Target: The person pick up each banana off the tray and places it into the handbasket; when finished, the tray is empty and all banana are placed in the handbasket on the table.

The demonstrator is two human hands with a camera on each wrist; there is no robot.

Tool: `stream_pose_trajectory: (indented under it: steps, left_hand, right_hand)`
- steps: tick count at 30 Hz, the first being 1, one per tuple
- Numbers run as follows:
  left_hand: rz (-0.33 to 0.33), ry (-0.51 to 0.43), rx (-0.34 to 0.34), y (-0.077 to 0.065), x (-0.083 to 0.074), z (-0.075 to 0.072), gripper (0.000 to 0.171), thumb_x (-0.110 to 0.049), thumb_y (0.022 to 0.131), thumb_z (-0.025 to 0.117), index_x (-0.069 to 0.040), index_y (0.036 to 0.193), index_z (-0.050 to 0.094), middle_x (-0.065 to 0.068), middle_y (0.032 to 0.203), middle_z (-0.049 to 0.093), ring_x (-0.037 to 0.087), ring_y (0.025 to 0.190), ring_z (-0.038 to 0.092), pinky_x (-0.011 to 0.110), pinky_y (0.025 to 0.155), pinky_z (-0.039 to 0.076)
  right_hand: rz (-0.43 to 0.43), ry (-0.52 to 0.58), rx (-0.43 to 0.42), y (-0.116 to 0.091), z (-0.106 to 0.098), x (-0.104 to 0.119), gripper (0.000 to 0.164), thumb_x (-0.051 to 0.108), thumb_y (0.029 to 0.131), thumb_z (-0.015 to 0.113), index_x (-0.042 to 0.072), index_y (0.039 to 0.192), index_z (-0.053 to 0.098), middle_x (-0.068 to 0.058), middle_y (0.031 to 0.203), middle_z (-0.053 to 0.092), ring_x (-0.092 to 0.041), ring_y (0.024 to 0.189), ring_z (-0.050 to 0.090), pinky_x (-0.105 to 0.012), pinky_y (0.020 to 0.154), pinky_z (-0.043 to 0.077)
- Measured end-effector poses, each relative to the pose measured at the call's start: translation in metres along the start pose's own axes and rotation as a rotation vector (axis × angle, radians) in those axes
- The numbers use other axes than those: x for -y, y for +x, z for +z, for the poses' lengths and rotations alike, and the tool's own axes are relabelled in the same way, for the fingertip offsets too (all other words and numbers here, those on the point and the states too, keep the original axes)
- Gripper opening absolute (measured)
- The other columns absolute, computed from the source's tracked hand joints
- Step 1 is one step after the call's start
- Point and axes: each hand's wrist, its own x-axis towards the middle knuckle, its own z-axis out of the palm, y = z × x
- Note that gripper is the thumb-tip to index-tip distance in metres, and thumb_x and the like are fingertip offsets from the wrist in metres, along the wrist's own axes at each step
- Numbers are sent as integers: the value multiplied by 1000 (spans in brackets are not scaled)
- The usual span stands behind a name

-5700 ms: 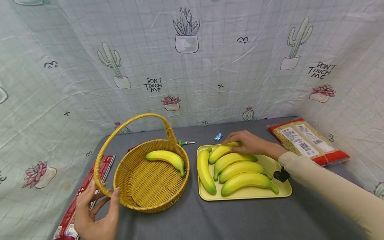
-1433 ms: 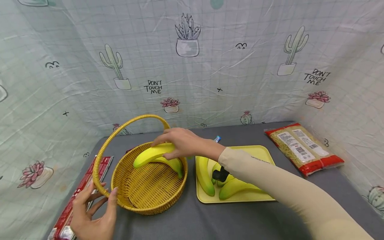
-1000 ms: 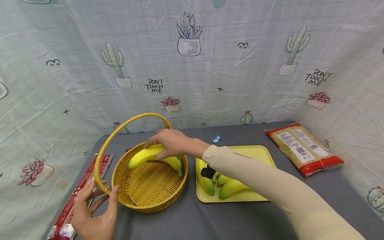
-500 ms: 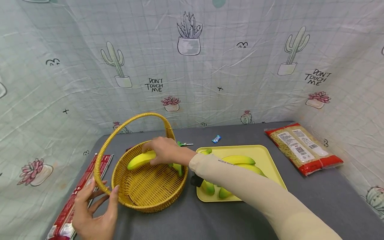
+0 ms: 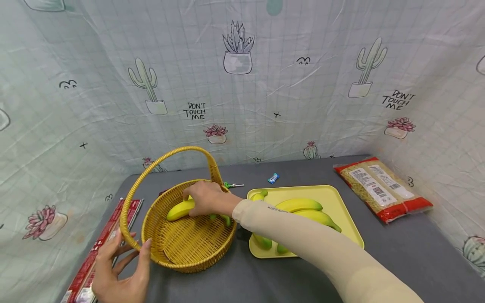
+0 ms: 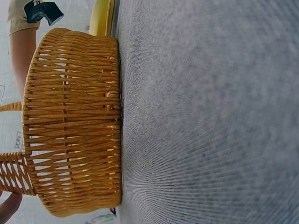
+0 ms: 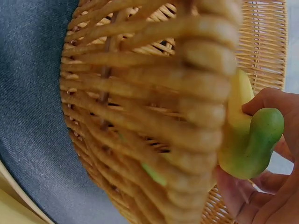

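Observation:
Down inside the yellow wicker basket point(image 5: 191, 267), my right hand point(image 5: 206, 197) grips a banana point(image 5: 179, 210), thumb on the near side. In the right wrist view the banana's green end point(image 7: 250, 154) points toward the camera, past the blurred basket wall point(image 7: 135, 88). Another banana lies beneath or beside it, mostly covered by my hand; its green stem point(image 5: 227, 220) shows. My left hand point(image 5: 123, 269) pinches the foot of the basket's handle point(image 5: 130, 189) between thumb and fingers. The left wrist view shows the basket's side point(image 6: 70, 121) standing on the cloth.
A pale yellow tray point(image 5: 350, 223) with several bananas point(image 5: 299, 205) stands right of the basket, partly behind my sleeve. A red-ended bag point(image 5: 382, 189) lies farther right. Red packets point(image 5: 98, 252) lie at left. A small blue wrapper point(image 5: 273, 178) and a lollipop point(image 5: 235, 185) lie behind.
My right hand has carried a banana from the tray leftward over the basket, then lowered it inside beside the other banana. The left hand keeps its hold on the handle.

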Motion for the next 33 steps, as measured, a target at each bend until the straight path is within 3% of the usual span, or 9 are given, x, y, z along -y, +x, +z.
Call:
stream_pose_trajectory:
  steps: [3,8,14,22,25,29,33]
  left_hand:
    - [-4,27,9,-1,3,-1,59,22,76,81,15,132,63,6,117,68,3,98,66,9,82,54]
    - [-14,17,6,-1,8,-1,59,21,77,82,15,133,63,0,118,66,4,98,67,10,82,55]
    - [-17,43,20,0,0,1,59,21,78,80,15,134,62,-7,118,64,3,97,66,9,82,54]
    - [-28,50,24,0,3,1,62,24,75,80,15,134,62,-8,118,64,3,97,66,9,82,54]
    - [-30,62,28,-1,7,0,63,24,75,81,14,135,62,-9,118,64,2,96,65,9,82,54]
    - [-22,51,28,0,8,0,61,20,77,81,15,134,61,-8,119,64,2,96,65,9,83,54]
    - [-20,42,25,1,6,1,59,19,79,82,15,134,61,-8,119,64,2,96,65,9,83,53]
  right_hand:
    - [14,-32,1,0,2,4,44,41,94,81,29,135,71,9,113,69,-6,83,59,-23,51,50]
    - [36,-106,22,1,2,11,30,39,96,78,29,123,71,10,94,65,-9,74,58,-25,54,49]
    - [74,-139,93,6,4,16,19,36,97,77,29,111,66,9,82,60,-9,68,57,-26,52,45]
    - [123,-153,120,10,0,18,21,37,96,76,30,115,68,9,83,60,-8,66,55,-26,50,42]
    - [103,-149,102,9,-6,16,23,37,98,74,29,119,69,11,93,64,-7,68,55,-25,50,43]
    - [67,-110,78,1,-17,14,35,33,100,70,30,136,67,14,110,66,-6,74,56,-25,51,45]
    - [25,-50,74,-12,-30,12,37,31,101,68,30,139,66,13,107,66,-8,66,52,-25,47,36]
